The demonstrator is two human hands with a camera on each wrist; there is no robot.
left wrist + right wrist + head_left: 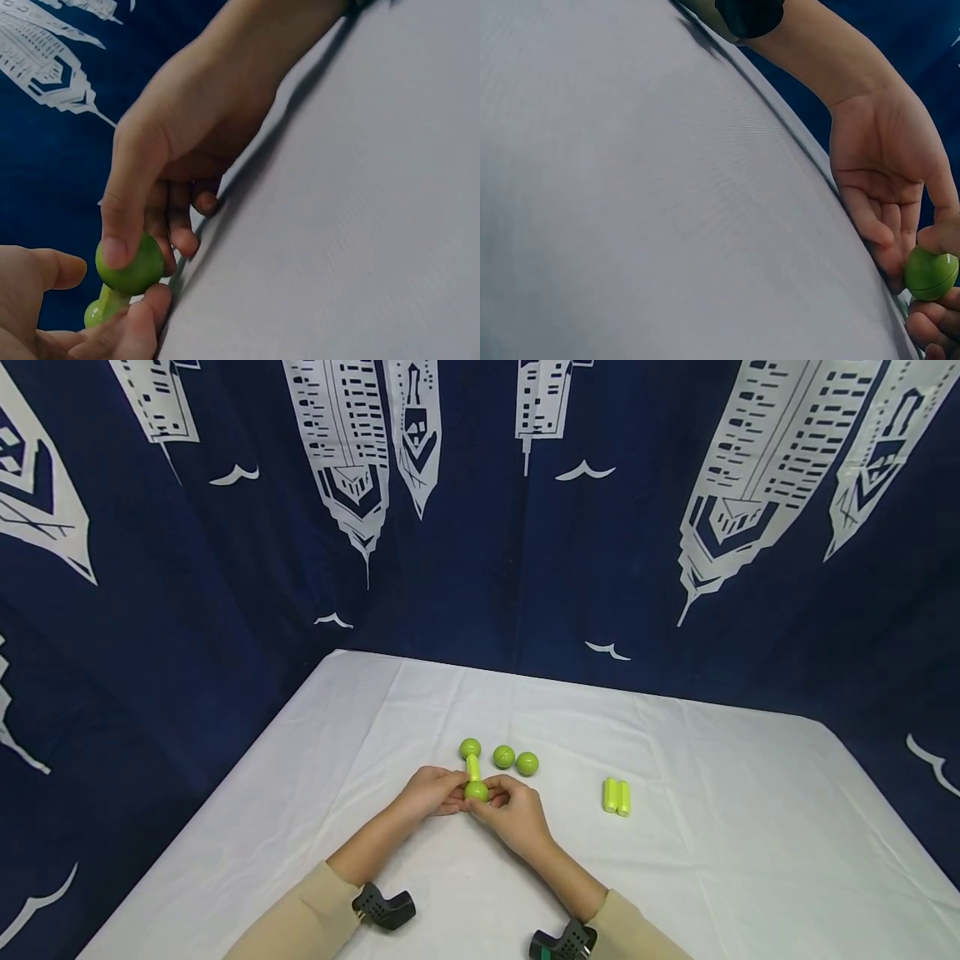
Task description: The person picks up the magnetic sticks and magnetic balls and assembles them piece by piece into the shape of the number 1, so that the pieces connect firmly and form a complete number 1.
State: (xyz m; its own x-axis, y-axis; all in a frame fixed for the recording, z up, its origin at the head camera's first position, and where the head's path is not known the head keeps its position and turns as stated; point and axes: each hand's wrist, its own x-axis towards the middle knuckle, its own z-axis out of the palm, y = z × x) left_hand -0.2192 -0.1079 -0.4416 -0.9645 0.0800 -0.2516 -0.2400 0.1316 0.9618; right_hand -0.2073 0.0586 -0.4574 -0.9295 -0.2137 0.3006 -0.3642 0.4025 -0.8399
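In the head view, a yellow-green rod (473, 767) joins a far green ball (470, 747) to a near green ball (476, 791). My right hand (519, 817) pinches the near ball, its thumb on top in the left wrist view. From the other side my left hand (433, 791) holds the rod close to that ball. The left fingers (142, 319) curl beneath rod and ball, while the thumb stands slightly off the ball. Seen from the right wrist, the near ball (932, 273) sits between both hands, and the rod is hidden.
Two loose green balls, one (503, 757) beside the other (527, 764), lie just beyond my right hand. Farther right, two yellow-green rods (611, 795) lie side by side on the white tablecloth (720, 827). A dark blue patterned curtain (480, 585) hangs behind the table.
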